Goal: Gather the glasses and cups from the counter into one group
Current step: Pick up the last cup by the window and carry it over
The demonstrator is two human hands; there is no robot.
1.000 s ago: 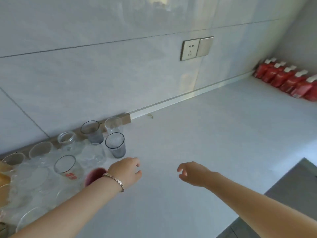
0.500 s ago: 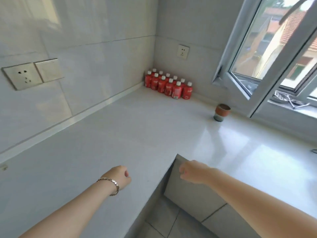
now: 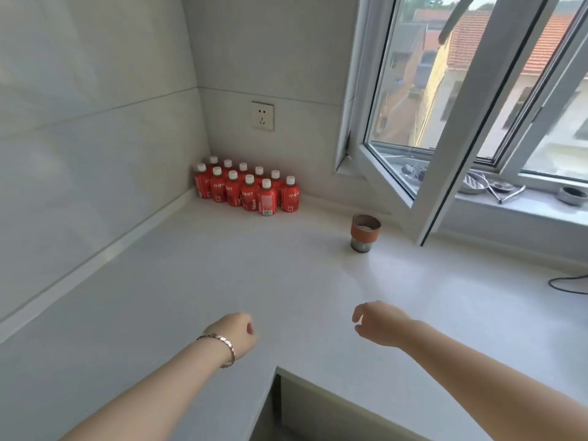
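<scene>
A lone glass cup with an orange-brown band (image 3: 365, 232) stands upright on the white L-shaped counter (image 3: 222, 281), near the window sash. My left hand (image 3: 237, 335), a bracelet on its wrist, hovers low over the counter with fingers curled in and holding nothing. My right hand (image 3: 380, 323) reaches forward over the counter, fingers loosely bent and apart, empty, well short of the cup. The group of glasses is out of view to the left.
Several red bottles with white caps (image 3: 246, 189) are packed in the far corner. An inward-opened window sash (image 3: 445, 173) overhangs the counter beside the cup. A black cable (image 3: 569, 283) lies at the right edge. The counter's inner corner (image 3: 276, 369) drops to the floor.
The view has swung right from the cluster of glasses to the window corner and come closer to the banded cup. Both empty hands have moved forward over the counter.
</scene>
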